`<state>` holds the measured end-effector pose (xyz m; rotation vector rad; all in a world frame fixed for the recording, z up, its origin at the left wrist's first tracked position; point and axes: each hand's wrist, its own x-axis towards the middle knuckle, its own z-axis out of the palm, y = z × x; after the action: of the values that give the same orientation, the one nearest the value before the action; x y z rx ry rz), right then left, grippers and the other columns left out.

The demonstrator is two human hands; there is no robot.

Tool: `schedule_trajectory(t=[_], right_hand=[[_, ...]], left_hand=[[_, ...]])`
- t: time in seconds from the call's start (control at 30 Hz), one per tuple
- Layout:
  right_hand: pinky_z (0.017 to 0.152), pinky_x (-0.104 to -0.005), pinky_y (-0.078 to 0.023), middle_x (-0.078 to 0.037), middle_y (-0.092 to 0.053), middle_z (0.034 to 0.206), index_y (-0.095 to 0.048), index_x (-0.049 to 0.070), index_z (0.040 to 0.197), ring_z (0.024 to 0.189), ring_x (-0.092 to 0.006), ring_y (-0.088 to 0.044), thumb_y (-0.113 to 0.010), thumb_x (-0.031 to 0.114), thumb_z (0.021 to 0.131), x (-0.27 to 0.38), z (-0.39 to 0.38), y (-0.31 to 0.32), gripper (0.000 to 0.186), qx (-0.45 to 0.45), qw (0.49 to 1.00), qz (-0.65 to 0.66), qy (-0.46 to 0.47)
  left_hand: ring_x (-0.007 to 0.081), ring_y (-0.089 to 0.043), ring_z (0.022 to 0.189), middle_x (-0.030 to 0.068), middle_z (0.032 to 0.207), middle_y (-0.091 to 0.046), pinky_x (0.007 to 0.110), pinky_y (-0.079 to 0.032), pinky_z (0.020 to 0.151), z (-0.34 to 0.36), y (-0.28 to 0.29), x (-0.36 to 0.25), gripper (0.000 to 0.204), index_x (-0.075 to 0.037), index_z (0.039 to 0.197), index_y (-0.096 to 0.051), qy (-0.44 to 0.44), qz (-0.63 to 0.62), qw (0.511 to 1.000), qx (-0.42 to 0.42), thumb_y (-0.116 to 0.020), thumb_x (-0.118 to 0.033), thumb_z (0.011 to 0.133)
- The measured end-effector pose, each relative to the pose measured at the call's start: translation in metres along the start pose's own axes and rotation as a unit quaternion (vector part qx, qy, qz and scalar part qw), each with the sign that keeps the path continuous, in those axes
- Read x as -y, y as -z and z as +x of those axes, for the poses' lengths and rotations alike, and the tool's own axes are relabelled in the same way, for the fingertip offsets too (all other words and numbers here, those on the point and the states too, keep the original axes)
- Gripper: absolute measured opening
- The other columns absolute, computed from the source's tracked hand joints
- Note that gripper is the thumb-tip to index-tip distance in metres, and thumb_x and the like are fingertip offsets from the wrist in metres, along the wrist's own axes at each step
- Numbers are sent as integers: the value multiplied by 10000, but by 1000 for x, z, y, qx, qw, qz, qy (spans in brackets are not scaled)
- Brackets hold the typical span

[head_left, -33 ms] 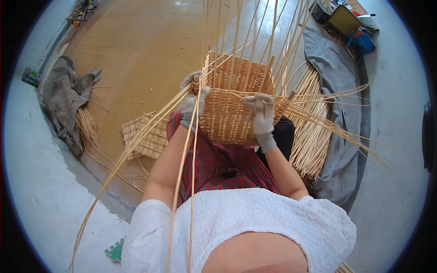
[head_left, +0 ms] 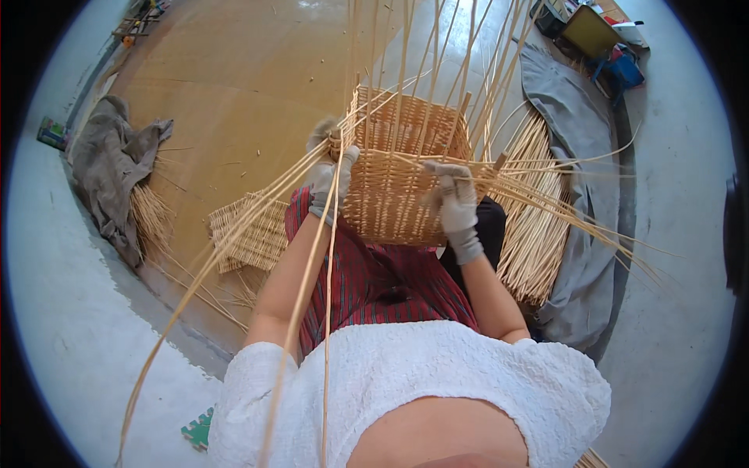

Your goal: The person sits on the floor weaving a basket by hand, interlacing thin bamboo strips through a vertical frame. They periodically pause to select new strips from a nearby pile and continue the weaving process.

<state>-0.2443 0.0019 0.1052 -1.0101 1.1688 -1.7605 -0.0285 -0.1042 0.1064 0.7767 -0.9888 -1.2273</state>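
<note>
A square wicker basket [head_left: 394,199], woven of tan rods, rests on my lap with its open top tilted away. Tall upright stakes [head_left: 425,58] rise from its walls. My left hand [head_left: 326,175], in a pale work glove, is closed around the basket's left corner, with the thumb on the near side. Several long rods [head_left: 234,234] run from that corner down past my left arm. My gloved right hand [head_left: 458,207] is at the rim of the near wall, close to the right corner. Its fingers are bent and smeared by motion; whether they pinch a rod is hidden.
A bundle of loose rods [head_left: 534,226] lies to the right beside a grey cloth [head_left: 589,203]. On the left are a flat woven panel [head_left: 250,234] and a crumpled grey cloth [head_left: 117,164] over more rods. Rod ends [head_left: 593,222] stick out rightward from the basket's corner.
My right hand has shifted slightly to the right, and its fingers have moved against the near wall. The rods over my left side have swung a little left. My left hand stays at the corner.
</note>
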Motion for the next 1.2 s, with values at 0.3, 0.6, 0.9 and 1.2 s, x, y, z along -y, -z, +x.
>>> schedule_trajectory(t=[0.3,0.6,0.9,1.2], right_hand=[[674,-276,-570,-48,-730,1123,-646,90,1168,939,-151,-724,-704,87,987,0,-9,20,191,-138,983,40,-112],[847,-376,-589,-140,-603,1365,-508,34,1402,1057,-245,-705,-528,76,1046,41,86,-14,359,36,959,-124,250],[617,-220,-559,-49,-716,1134,-644,53,1196,1030,-139,-712,-551,81,1060,56,8,51,167,-167,981,-95,-7],[830,-383,-609,-97,-722,1044,-383,-6,1494,901,-238,-726,-534,79,1055,49,37,95,472,-135,974,-37,179]], left_hand=[[211,-732,873,167,979,-706,347,-560,754,-12,-46,-9,148,-51,1122,-632,-30,418,886,197,-590,-165,1038],[128,-616,468,13,655,-570,310,-464,444,-1,-76,-18,284,-56,1026,-647,209,362,892,172,-659,-339,1030],[286,-695,901,178,1225,-667,389,-549,729,-27,-123,16,326,-83,1336,-509,-49,415,877,237,-559,-245,1057],[500,-638,1122,269,1193,-685,578,-500,919,-8,-156,17,421,-63,1298,-506,109,533,777,317,-479,-418,1072]])
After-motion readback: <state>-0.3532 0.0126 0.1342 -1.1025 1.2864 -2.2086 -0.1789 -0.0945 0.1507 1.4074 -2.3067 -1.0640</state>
